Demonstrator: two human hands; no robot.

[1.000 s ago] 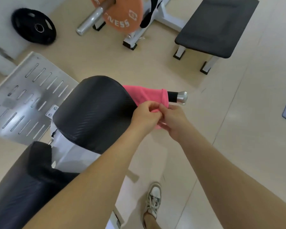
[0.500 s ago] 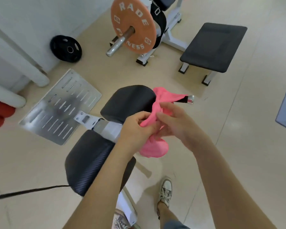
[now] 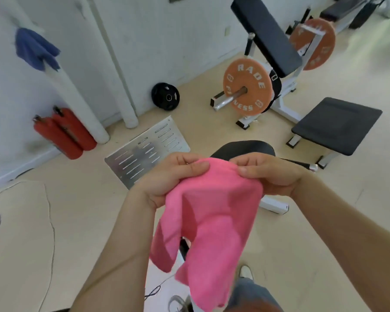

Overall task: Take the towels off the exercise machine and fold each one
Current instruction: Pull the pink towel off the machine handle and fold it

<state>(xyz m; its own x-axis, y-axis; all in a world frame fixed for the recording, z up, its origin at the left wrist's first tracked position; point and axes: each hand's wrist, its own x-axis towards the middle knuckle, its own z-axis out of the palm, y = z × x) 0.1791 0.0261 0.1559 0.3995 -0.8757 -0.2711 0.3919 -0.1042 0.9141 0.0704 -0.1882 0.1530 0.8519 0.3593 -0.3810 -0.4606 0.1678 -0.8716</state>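
A pink towel hangs loose in front of me, clear of the exercise machine. My left hand pinches its top edge on the left, thumb over the cloth. My right hand pinches the top edge on the right. The machine's black padded seat shows just behind my hands, and its chrome-tipped handle pokes out to the right of my right wrist. A blue towel hangs on a white padded post at the far left wall.
A perforated metal footplate lies on the floor ahead left. Two red cylinders lean on the wall. An orange weight plate sits on a bar beside a black flat bench. A black plate leans against the wall. A cable runs across the floor.
The pink towel came off the machine's handle and now hangs spread between my two hands, lifted closer to me. My view rose, showing more of the room.
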